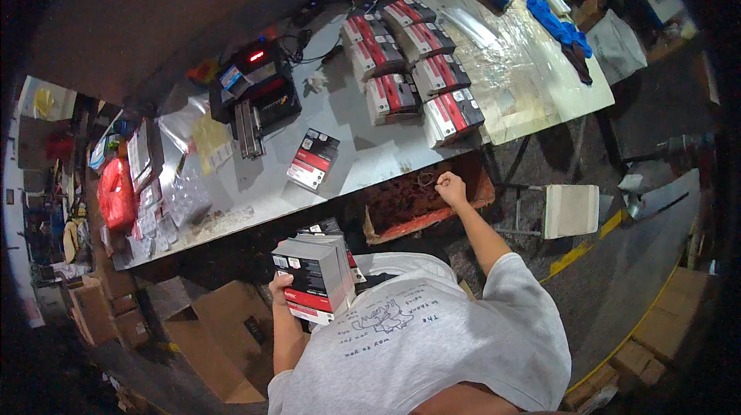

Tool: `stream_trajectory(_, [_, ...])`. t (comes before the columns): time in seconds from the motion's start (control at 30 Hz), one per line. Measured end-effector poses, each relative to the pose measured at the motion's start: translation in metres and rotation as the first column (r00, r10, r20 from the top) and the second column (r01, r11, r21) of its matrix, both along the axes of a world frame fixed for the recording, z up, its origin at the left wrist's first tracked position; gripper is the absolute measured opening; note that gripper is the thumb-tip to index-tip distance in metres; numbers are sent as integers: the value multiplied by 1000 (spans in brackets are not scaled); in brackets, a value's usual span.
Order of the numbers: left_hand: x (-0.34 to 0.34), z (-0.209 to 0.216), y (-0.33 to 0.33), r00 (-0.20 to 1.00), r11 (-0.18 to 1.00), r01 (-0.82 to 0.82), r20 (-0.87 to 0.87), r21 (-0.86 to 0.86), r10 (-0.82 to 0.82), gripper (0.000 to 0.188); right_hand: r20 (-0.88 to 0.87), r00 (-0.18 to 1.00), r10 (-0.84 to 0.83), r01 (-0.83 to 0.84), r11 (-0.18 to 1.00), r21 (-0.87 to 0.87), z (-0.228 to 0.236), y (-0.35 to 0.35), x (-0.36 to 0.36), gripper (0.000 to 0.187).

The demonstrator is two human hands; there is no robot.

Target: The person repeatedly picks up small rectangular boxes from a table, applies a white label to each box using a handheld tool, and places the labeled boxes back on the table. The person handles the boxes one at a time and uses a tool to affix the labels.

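Note:
My left hand [284, 290] grips a stack of flat black, white and red printed boxes [318, 270] from its left side, close against my shirt. More such boxes show just behind that stack. Out to the right, my right hand [450, 189] hovers over an open, worn reddish bin [413, 223] at the table's front edge. Its fingers are closed in a pinch; what they hold, if anything, is too small to make out. Dark, tangled bits fill the bin's inside. A single box [313, 159] of the same kind lies on the table before me.
Bundled boxes [392, 95] stand in two rows on the grey table [340, 156]. Behind the single box sits a black machine [258, 83] with a red display. Plastic bags and a red bag [116, 193] lie left. A stool [571, 211] stands right; cardboard cartons [231, 322] lie lower left.

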State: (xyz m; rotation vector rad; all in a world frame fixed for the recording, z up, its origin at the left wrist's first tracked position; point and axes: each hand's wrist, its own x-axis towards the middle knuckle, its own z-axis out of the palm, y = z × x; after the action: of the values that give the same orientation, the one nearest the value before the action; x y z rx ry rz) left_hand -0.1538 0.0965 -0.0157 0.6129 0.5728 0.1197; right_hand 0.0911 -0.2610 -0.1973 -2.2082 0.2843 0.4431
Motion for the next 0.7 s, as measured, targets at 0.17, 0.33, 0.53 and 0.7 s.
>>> stream_trajectory(0.17, [-4,0,-3,1000,1000,-16,-15,-8,16,64,-32,991,130,-134,969,-209,44,4,10,18])
stream_trajectory(0.33, [-3,-5,-11,999,999,-21,-37,-49,19,62,498,788,362,-553,771,315,239,46,-12,21])
stream_trajectory(0.53, [-2,-14,-18,995,989,-87,-52,-119,81,60,975,126,180,-932,358,54,426,96,-75,16])
stream_trajectory(0.7, [-15,-26,6,962,941,-245,63,-234,266,48,970,232,66,-957,194,216,439,144,-78,20])
